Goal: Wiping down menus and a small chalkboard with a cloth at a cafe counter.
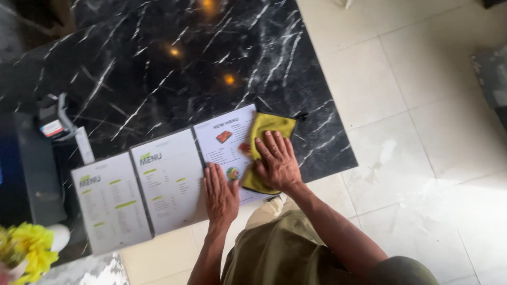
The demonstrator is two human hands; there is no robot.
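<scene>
Your right hand (277,161) lies flat on a yellow cloth (266,148), fingers (272,141) spread and pressed down rather than curled around it — nothing is pinched. The cloth sits at the centre of the frame, partly on the right panel of a folding menu (169,179) and partly on the black marble surface (185,68) beyond the menu's edge. Your left hand (219,195) rests palm-down on the menu just left of the cloth, fingers together and straight, pinning the sheet.

The cloth looks soft and limp — light, with no shape of its own. It should bunch under your palm and slide readily over the glossy menu, so it needs flat pressure to carry it; to lift it, pinch a fold at the near edge below your right wrist or the free corner at the upper right.

The menu reads as three stiff, laminated panels hinged by dark spines, probably light and slippery. Its lower part hangs over the surface's near edge above the tiled floor (422,132), so it could tip or skate if you let up with your left hand. Take it by a spine or an outer edge, not by the middle of a panel.

At lower left stand yellow flowers (29,248); at left, a small holder (53,121).
</scene>
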